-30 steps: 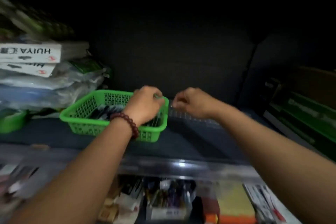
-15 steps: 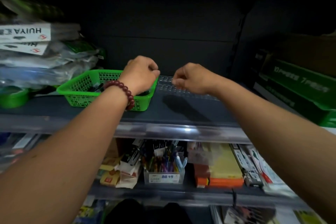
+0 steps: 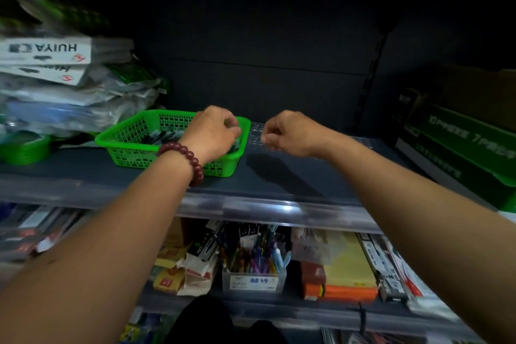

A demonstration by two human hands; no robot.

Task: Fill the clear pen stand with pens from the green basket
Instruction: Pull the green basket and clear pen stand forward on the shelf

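Note:
The green basket stands on the dark upper shelf with several dark pens lying in it. My left hand, with a red bead bracelet on its wrist, reaches into the basket's right end. Its fingers are bunched on what looks like a pen, mostly hidden by the hand. Right beside the basket lies the clear pen stand, a low transparent grid of holes. My right hand rests over it, thumb and fingers pinched at its left part. No pens show in the stand.
Bagged stationery packs are piled left of the basket, with a second green container below them. Green boxes stand on the right. The lower shelf holds a clear tub of coloured pens, notepads and small packets.
The view has tilted down, so the lower shelf shows more fully. Both hands hold nearly the same places at the basket and the clear stand.

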